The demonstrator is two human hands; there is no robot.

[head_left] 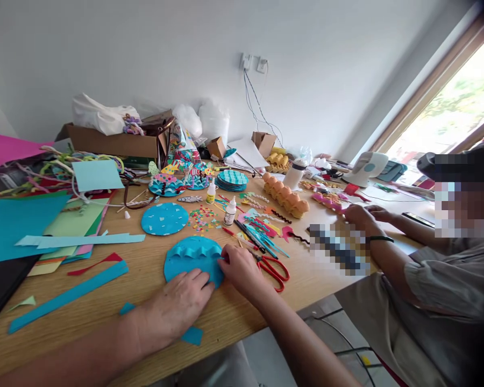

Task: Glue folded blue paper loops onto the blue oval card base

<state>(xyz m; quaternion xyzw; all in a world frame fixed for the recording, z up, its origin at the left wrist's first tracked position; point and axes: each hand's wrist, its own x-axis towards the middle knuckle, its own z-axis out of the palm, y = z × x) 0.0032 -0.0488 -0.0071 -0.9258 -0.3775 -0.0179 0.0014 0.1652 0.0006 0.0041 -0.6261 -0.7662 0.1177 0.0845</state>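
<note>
A round blue disc (173, 258) lies on the table before me, with a wavy blue paper strip (196, 249) standing in loops across it. My left hand (181, 301) rests on the lower part of the disc, fingers stretched out flat. At the disc's right edge, my right hand (242, 269) has its fingers closed on the end of the wavy strip; the fingertips are partly hidden. Scissors with red handles (280, 274) lie just right of that hand. Two small glue bottles (229, 212) stand behind the disc, near a second blue disc (164, 219) with pale specks.
Coloured paper sheets (20, 220) and a long blue strip (68, 295) lie to the left. Confetti (201, 216), pens (250, 236) and egg cartons (285, 196) spread across the middle. Decorated discs (167, 187) stand farther back. A co-worker (439, 290) sits at the right, hands on the table.
</note>
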